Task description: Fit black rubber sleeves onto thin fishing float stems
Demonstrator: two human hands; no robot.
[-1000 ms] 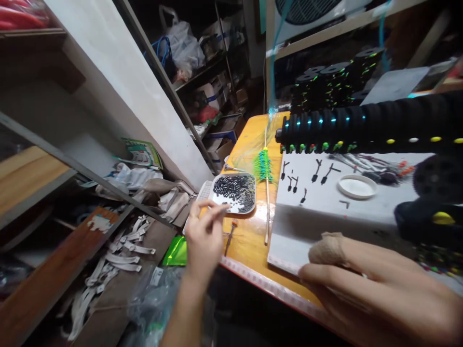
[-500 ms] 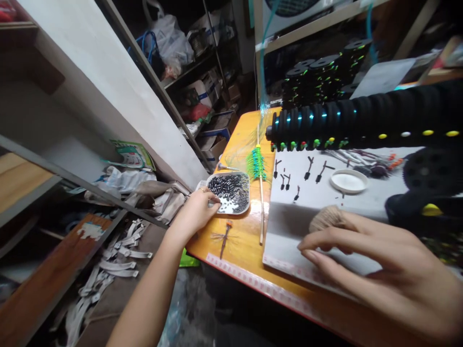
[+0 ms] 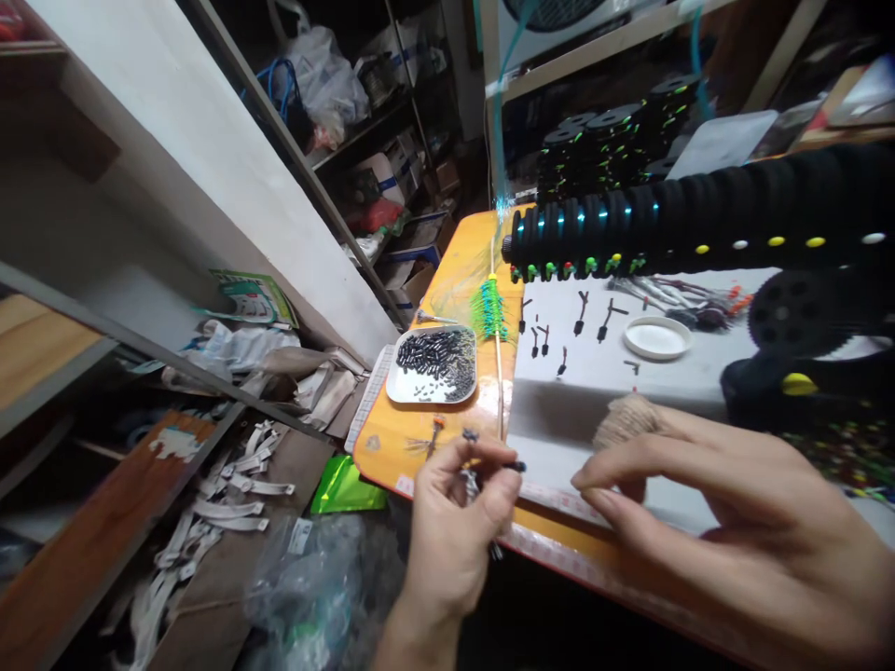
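Observation:
My left hand (image 3: 465,503) is raised over the near edge of the yellow table, thumb and fingers pinched on a small black cylinder (image 3: 516,466). A white tray (image 3: 400,391) beyond it holds many shiny black cylinders (image 3: 423,354) and smaller dark grains. To the right, my right hand (image 3: 727,503) hovers over a white board with thumb and index finger pressed together; what lies between the tips is too small to make out. Beige tape (image 3: 626,427) wraps one of its fingers. The two hands are apart.
A long black ribbed roller (image 3: 699,214) with coloured dots spans the right side. A white dish (image 3: 657,338) and small black branched pieces (image 3: 580,314) lie on the board. A stick with green bristles (image 3: 491,308) lies beside the tray. Shelving stands at left.
My left hand has left the tray and come right and nearer, now pinching a small black cylinder close to my right hand. The right hand has barely moved. The view has shifted slightly.

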